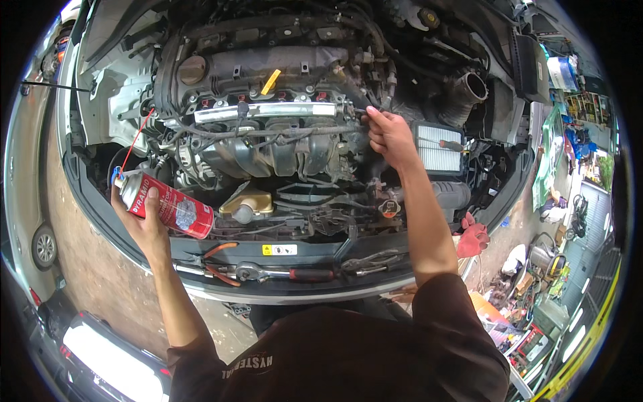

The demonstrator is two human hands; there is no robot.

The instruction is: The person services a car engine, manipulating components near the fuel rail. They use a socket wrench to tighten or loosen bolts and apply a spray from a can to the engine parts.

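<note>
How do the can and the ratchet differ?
The can is tilted in the left hand; the ratchet lies unheld. The can is a thick cylinder with a thin red straw; the ratchet is slim, with a rounded silver head. Both have red on them.

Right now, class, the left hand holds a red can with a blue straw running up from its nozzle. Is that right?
Not quite: the straw is red, not blue, as the head view shows. The left hand does hold a red can, and the straw runs up from its nozzle.
</note>
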